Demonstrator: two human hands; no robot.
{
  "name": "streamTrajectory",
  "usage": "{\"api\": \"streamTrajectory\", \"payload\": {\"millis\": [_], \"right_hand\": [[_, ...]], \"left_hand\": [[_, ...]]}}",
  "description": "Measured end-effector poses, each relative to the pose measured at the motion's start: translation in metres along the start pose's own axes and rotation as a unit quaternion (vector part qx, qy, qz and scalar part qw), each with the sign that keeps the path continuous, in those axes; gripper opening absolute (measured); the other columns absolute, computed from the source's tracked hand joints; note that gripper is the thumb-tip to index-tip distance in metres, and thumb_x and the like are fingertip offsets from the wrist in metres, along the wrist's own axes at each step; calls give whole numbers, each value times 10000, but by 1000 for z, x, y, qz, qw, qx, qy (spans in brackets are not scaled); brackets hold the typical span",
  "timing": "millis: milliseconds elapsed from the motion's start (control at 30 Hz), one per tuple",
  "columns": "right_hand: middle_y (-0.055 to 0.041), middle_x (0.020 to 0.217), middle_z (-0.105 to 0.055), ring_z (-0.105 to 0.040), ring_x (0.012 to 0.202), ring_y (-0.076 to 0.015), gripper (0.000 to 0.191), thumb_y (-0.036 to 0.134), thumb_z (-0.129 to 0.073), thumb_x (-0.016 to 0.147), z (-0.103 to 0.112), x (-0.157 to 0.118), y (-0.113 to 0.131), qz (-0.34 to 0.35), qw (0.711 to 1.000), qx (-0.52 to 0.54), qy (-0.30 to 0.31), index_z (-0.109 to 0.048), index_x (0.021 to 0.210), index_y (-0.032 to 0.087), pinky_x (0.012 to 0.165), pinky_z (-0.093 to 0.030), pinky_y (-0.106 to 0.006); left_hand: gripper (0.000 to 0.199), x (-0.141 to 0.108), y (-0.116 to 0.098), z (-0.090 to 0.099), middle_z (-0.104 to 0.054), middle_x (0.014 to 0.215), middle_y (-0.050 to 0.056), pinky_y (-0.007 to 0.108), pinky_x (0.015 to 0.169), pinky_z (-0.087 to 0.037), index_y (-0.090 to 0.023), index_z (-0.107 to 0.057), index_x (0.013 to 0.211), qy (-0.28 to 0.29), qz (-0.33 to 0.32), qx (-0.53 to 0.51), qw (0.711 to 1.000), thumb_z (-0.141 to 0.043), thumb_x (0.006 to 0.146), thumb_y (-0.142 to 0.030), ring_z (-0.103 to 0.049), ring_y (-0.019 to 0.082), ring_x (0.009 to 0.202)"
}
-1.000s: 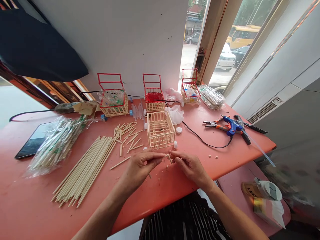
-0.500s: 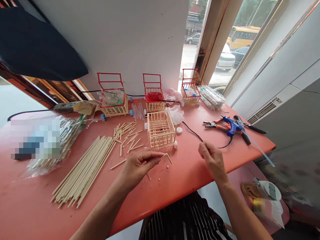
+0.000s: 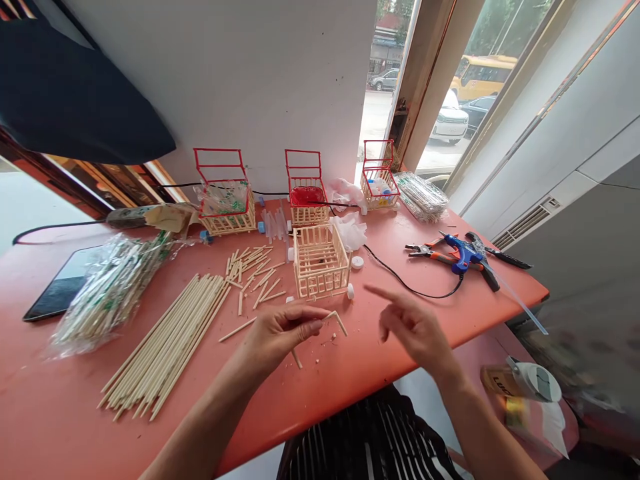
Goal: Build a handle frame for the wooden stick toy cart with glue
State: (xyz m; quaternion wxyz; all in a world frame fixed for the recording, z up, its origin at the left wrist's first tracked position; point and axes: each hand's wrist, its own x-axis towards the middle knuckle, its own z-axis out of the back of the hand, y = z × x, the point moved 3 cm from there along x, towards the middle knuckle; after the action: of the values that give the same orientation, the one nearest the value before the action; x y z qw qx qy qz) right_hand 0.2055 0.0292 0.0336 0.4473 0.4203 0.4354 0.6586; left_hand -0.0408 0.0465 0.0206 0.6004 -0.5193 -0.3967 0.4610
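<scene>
Between the thumb and fingers of my left hand [image 3: 277,337] is a joined piece of thin wooden sticks [image 3: 341,324]. One end bends at an angle past my fingertips, another end shows below my palm, and the middle is hidden. My right hand [image 3: 413,327] hovers over the table's front part, index finger stretched out to the left, the others loosely curled, holding nothing. Just beyond both hands stands a small wooden-stick cart [image 3: 323,263] with white bottle-cap wheels. Short cut sticks [image 3: 250,267] lie scattered left of it, and long sticks [image 3: 165,347] lie in a bundle nearer me.
Three small carts with red handles, such as the middle one [image 3: 306,193], stand along the wall. At right lie a blue glue gun [image 3: 467,255], pliers [image 3: 425,251] and a black cord. Bagged sticks [image 3: 117,287] overlap a dark tablet [image 3: 55,290] at left.
My right hand has moved slightly left, and its index finger has stretched out from a closed hand. My left hand keeps the stick piece in nearly the same place.
</scene>
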Motion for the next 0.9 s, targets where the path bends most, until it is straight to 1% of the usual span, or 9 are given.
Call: {"api": "streamTrajectory", "payload": {"millis": [100, 200, 267, 333, 400, 567, 700, 800, 900], "right_hand": [[8, 752, -695, -664, 642, -128, 401, 230, -520, 993, -33, 2, -2, -9, 996, 9, 84, -578, 1389, 221, 658, -546, -259], [-27, 855, -732, -674, 660, -122, 163, 284, -566, 983, -41, 6, -9, -16, 996, -11, 82, -685, 1044, 190, 648, -528, -245], [-7, 722, -705, -631, 590, -112, 217, 324, -587, 977, -38, 7, -13, -30, 996, -54, 62, -653, 825, 183, 595, -481, -229], [18, 589, -639, -566, 520, -104, 315, 369, -596, 971, -33, 7, -15, -35, 995, -88, 44, -610, 717, 184, 543, -431, -221], [12, 594, -636, -559, 540, -110, 348, 403, -567, 985, -30, 8, -13, -25, 994, -99, 36, -625, 723, 182, 546, -419, -224], [-24, 837, -717, -613, 709, -137, 248, 398, -595, 972, -33, 7, -2, -5, 995, -91, 38, -713, 1049, 194, 592, -423, -230], [-8, 784, -711, -589, 676, -125, 186, 359, -648, 940, -42, 6, -2, -31, 995, -81, 50, -711, 938, 184, 590, -405, -232], [-3, 720, -694, -566, 619, -112, 235, 350, -610, 962, -47, 6, -4, -31, 996, -75, 42, -682, 821, 176, 574, -390, -232], [-5, 706, -688, -564, 611, -112, 262, 357, -596, 968, -49, 6, -5, -27, 997, -63, 38, -662, 794, 173, 577, -394, -231]], "left_hand": [[195, 0, -1, -1, -811, 854, 75, 264, 666, -543, -202, -846, 926, 14, 5, -17, 1000, -763, 766, -276, -702, 200, 754], [198, -1, -3, -2, -806, 846, 81, 272, 667, -544, -197, -846, 918, 22, 1, -18, 1000, -772, 767, -302, -695, 204, 752], [209, -1, -4, -2, -796, 817, 79, 267, 644, -536, -194, -846, 920, 23, -2, -12, 1000, -776, 767, -319, -680, 196, 722], [215, -1, -3, -3, -783, 789, 75, 263, 630, -529, -192, -845, 923, 26, -5, -7, 1000, -773, 773, -328, -666, 188, 700], [209, 0, -3, -4, -777, 778, 73, 263, 629, -525, -192, -844, 925, 29, -11, -4, 1000, -767, 780, -322, -659, 183, 689], [198, 1, -1, -6, -773, 789, 71, 266, 632, -515, -189, -843, 936, 33, -20, 8, 999, -746, 792, -286, -656, 185, 696], [200, 0, 0, -7, -776, 827, 81, 269, 636, -504, -185, -840, 948, 31, -28, 22, 999, -732, 803, -271, -663, 194, 727], [204, -1, 1, -8, -773, 841, 80, 276, 661, -509, -193, -838, 962, 32, -36, 28, 998, -722, 815, -273, -668, 199, 754], [220, -1, 1, -9, -770, 859, 83, 276, 666, -509, -196, -835, 988, 32, -36, 24, 999, -721, 819, -280, -666, 203, 770]]}}
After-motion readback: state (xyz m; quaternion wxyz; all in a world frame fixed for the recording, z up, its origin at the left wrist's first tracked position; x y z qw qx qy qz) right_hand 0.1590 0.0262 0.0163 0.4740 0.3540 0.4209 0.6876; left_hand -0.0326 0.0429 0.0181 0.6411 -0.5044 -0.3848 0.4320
